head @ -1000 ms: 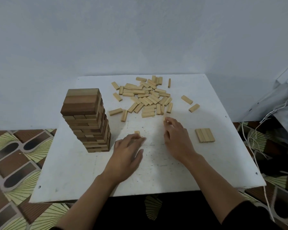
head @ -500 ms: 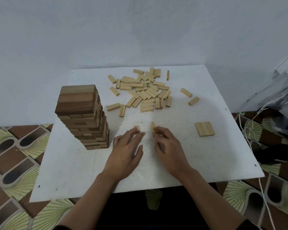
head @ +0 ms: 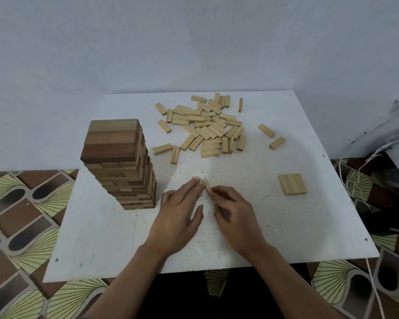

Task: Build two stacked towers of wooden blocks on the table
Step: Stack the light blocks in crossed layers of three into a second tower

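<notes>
A tall tower of dark wooden blocks [head: 118, 164] stands on the left of the white table [head: 101, 238]. A loose pile of light wooden blocks [head: 207, 127] lies at the back middle. At the table's middle, my left hand [head: 180, 217] lies flat with straight fingers on a light block [head: 196, 178], of which only the far tip shows. My right hand [head: 233, 215] pinches a second light block [head: 207, 185] with curled fingers, close beside the first. Three light blocks [head: 292, 184] lie side by side to the right.
A few stray blocks [head: 266, 130] lie right of the pile. A pale wall rises right behind the table's far edge. A patterned floor [head: 21, 215] surrounds the table. Grey fabric and white cords [head: 378, 157] hang at the right.
My right hand has carried its light block leftward from near the pile to beside the block under my left hand. My left hand has stayed on its block.
</notes>
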Demonstrator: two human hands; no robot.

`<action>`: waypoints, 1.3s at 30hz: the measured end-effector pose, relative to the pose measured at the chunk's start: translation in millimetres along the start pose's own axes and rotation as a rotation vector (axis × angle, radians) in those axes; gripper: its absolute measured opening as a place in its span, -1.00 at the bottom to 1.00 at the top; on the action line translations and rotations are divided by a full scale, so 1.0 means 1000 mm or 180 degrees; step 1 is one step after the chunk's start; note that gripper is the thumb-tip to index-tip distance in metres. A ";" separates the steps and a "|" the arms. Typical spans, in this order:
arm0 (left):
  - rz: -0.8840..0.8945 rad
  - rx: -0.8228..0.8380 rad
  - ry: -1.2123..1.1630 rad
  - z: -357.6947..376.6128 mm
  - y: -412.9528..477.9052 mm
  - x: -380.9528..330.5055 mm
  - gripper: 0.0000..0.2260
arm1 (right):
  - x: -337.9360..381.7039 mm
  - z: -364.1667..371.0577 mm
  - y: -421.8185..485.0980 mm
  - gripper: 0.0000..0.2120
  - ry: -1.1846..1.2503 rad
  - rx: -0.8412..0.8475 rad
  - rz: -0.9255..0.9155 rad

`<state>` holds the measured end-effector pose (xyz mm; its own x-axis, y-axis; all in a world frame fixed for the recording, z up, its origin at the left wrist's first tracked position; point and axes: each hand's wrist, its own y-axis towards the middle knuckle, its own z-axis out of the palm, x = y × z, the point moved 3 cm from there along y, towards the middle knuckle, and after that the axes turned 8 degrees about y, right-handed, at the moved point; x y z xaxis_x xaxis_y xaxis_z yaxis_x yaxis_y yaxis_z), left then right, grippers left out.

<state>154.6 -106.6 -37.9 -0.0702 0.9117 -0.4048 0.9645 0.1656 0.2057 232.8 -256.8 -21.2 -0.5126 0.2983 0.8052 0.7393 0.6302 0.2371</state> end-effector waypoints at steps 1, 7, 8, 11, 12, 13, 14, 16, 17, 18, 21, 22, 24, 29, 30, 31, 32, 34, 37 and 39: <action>-0.0013 0.0009 -0.0015 0.000 0.000 0.000 -0.51 | -0.001 0.001 0.002 -0.59 -0.0049 0.0026 -0.0013; -0.0003 0.0026 0.0055 0.003 0.001 0.001 -0.51 | -0.004 0.008 0.008 -0.70 -0.0266 -0.0029 0.0015; 0.0018 0.0023 0.0067 0.003 0.001 0.001 -0.51 | -0.003 0.008 0.010 -0.75 -0.0456 -0.0158 -0.0057; 0.0055 0.0029 0.0075 0.003 0.001 0.001 -0.53 | -0.002 0.005 0.018 -0.90 -0.0921 -0.0627 -0.0196; 0.0046 0.0032 0.0058 0.003 0.001 0.002 -0.53 | -0.001 0.004 0.021 -0.94 -0.0953 -0.0733 -0.0159; 0.0043 0.0036 0.0047 0.003 0.002 0.002 -0.53 | -0.002 0.003 0.023 -0.98 -0.0940 -0.0809 -0.0097; 0.0050 0.0049 0.0043 0.003 0.002 0.002 -0.53 | -0.002 0.002 0.024 -0.98 -0.0908 -0.0854 0.0000; 0.0080 0.0076 0.0045 0.002 0.003 0.001 -0.53 | -0.004 0.003 0.026 -0.96 -0.0863 -0.0888 0.0148; 0.0091 0.0092 0.0048 0.002 0.003 0.001 -0.53 | -0.005 0.004 0.027 -0.95 -0.0835 -0.0879 0.0174; 0.0093 0.0106 0.0061 0.002 0.004 0.002 -0.53 | -0.005 0.005 0.028 -0.95 -0.0791 -0.0853 0.0178; 0.0053 0.0139 0.0077 0.002 0.003 0.003 -0.53 | -0.007 0.005 0.028 -0.96 -0.0581 -0.0794 0.0175; 0.0054 0.0146 0.0071 0.002 0.003 0.002 -0.51 | -0.008 0.004 0.028 -0.96 -0.0488 -0.0787 0.0221; 0.0086 0.0145 0.0077 0.002 0.003 0.002 -0.50 | -0.010 0.003 0.029 -0.95 -0.0364 -0.0764 0.0331; 0.0094 0.0152 0.0104 0.002 0.003 0.002 -0.55 | -0.012 0.004 0.030 -0.95 -0.0390 -0.0815 0.0379; 0.0092 0.0151 0.0106 0.002 0.003 0.002 -0.55 | -0.013 0.003 0.030 -0.95 -0.0363 -0.0832 0.0396; 0.0090 0.0156 0.0111 0.002 0.003 0.002 -0.56 | -0.014 0.003 0.029 -0.95 -0.0399 -0.0842 0.0395; 0.0085 0.0167 0.0122 0.002 0.003 0.002 -0.56 | -0.015 0.004 0.029 -0.94 -0.0497 -0.0832 0.0391; 0.0072 0.0197 0.0148 0.002 0.003 0.002 -0.56 | -0.015 0.006 0.029 -0.93 -0.0655 -0.0785 0.0419; 0.0054 0.0247 0.0138 0.002 0.003 0.002 -0.55 | -0.015 0.007 0.030 -0.93 -0.0634 -0.0730 0.0433; 0.0035 0.0267 0.0114 0.002 0.004 0.003 -0.55 | -0.015 0.007 0.031 -0.93 -0.0622 -0.0667 0.0371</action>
<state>158.6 -104.3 -40.2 -0.0672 0.9263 -0.3707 0.9831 0.1250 0.1341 260.4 -236.9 -29.3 -0.4783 0.5049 0.7185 0.8616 0.4282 0.2726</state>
